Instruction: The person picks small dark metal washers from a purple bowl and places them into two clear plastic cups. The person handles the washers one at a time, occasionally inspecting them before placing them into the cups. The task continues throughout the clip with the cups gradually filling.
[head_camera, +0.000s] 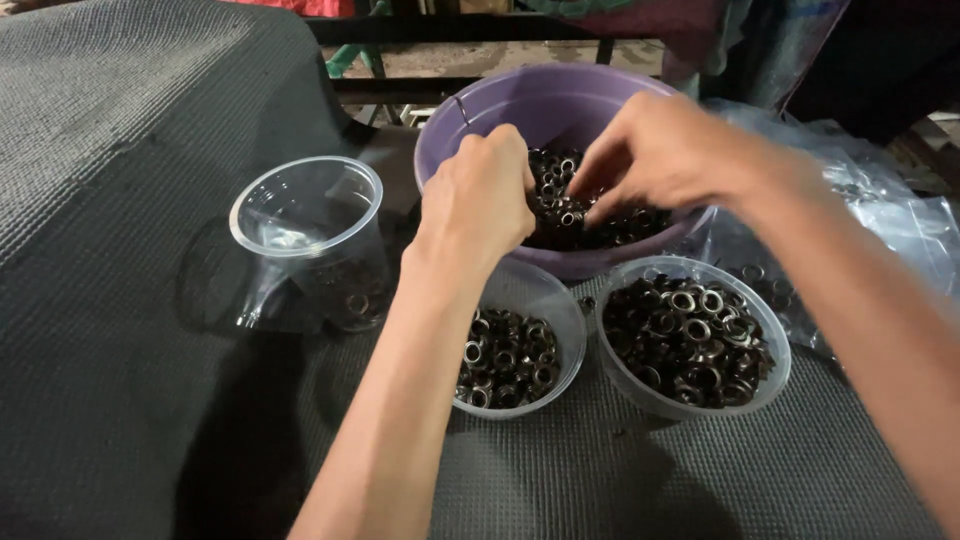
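A purple plastic bowl (500, 105) at the back holds a heap of small dark metal ring-shaped eyelets (560, 205). Both my hands reach into it. My left hand (480, 190) is curled, its fingers down among the eyelets. My right hand (655, 150) pinches at the eyelets with its fingertips. In front of the bowl stand two clear plastic cups: the middle cup (560, 300) holds a shallow layer of eyelets, and the right cup (770, 330) is nearly full of them.
A third clear cup (300, 215) stands to the left with a few eyelets at its bottom. All rest on dark grey ribbed matting (120, 300). Clear plastic bags (890, 215) lie at the right. A dark metal frame runs behind the bowl.
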